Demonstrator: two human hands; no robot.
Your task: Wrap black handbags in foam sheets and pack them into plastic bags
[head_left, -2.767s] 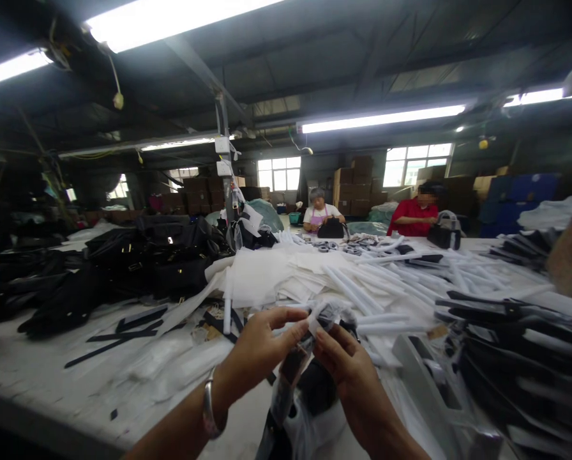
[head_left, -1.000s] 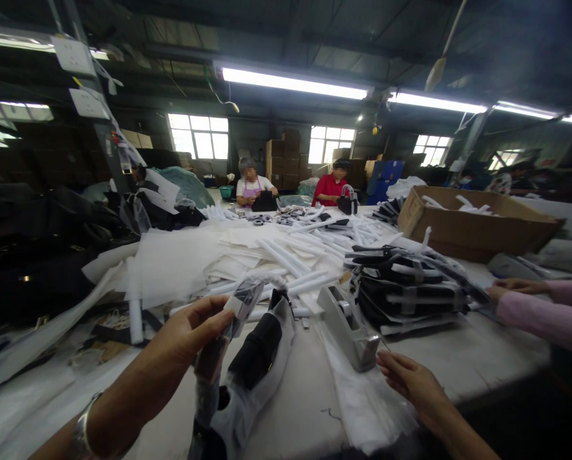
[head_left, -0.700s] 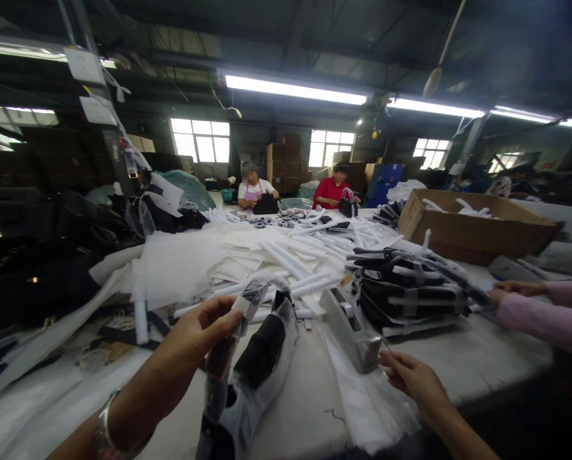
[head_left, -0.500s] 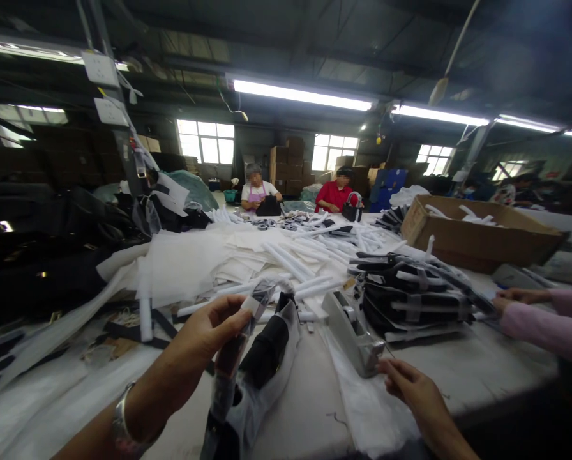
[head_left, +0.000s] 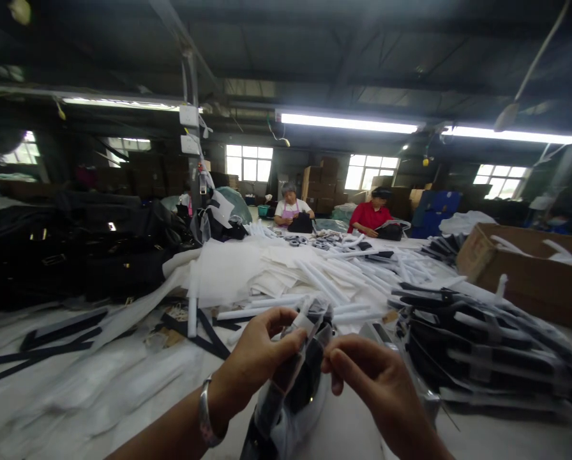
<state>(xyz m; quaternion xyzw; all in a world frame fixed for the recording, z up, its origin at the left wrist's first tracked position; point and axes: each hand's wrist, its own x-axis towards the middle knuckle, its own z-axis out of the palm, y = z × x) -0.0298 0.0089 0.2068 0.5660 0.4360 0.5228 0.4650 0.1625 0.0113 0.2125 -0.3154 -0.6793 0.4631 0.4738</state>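
In the middle of the head view, my left hand (head_left: 269,348) is closed around the plastic-wrapped handle of a black handbag (head_left: 262,425). Its thumb presses a white wrap against the strap. Thin translucent sheeting covers part of the bag, which lies tilted on the table. My right hand (head_left: 372,380) is pinched just right of the handle, on what looks like a small piece of clear tape, hard to make out. Behind that hand, a grey tape dispenser (head_left: 379,333) is partly hidden.
Wrapped black bags (head_left: 482,358) are stacked at the right, before a cardboard box (head_left: 520,271). White foam tubes (head_left: 319,281) and white sheets (head_left: 228,268) spread across the table. Black bags (head_left: 89,249) pile up at left. Two people (head_left: 369,217) work at the far side.
My right hand has left the tape dispenser and come left to the bag handle. The left hand keeps its hold. The view has turned left, and the neighbouring person's hands are out of sight.
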